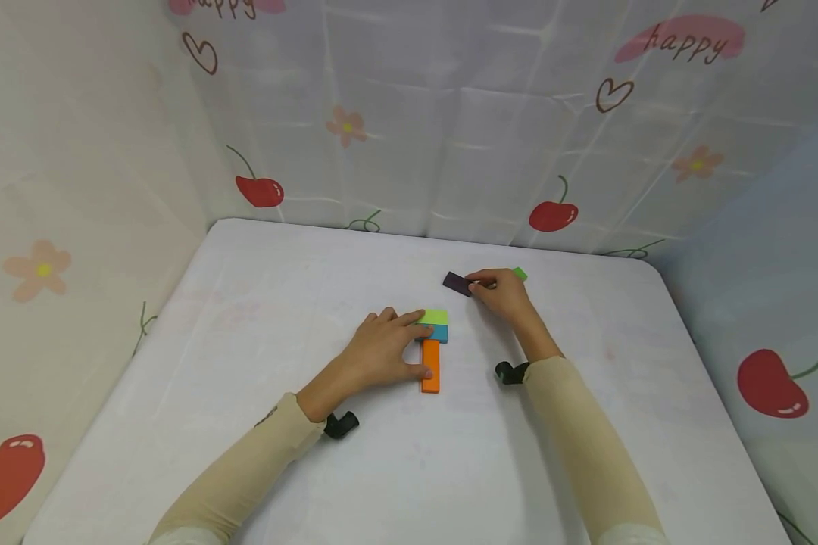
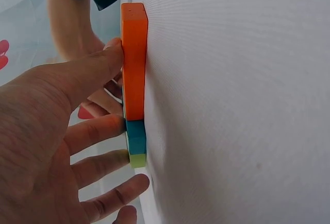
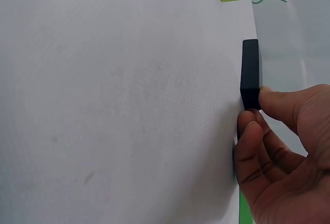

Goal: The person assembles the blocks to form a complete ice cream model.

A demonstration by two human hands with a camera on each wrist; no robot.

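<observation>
My left hand [image 1: 382,350] lies with fingers spread along the left side of three joined-up blocks. Its thumb touches the orange block [image 1: 431,359], and fingertips rest at the teal block [image 1: 439,333] and the lime block [image 1: 436,316]. The orange block points toward me, with teal and lime stacked crosswise beyond its far end. Farther back and to the right, my right hand [image 1: 507,294] pinches one end of a dark block [image 1: 457,284] between thumb and fingers. In the right wrist view the dark block [image 3: 250,69] shows its long, narrow side.
A green block [image 1: 520,273] peeks out behind the right hand, mostly hidden by it. Everything lies on a white-covered table [image 1: 313,265]. A printed curtain [image 1: 450,136] hangs along its back edge. Black wrist-worn devices [image 1: 341,425] sit by both cuffs.
</observation>
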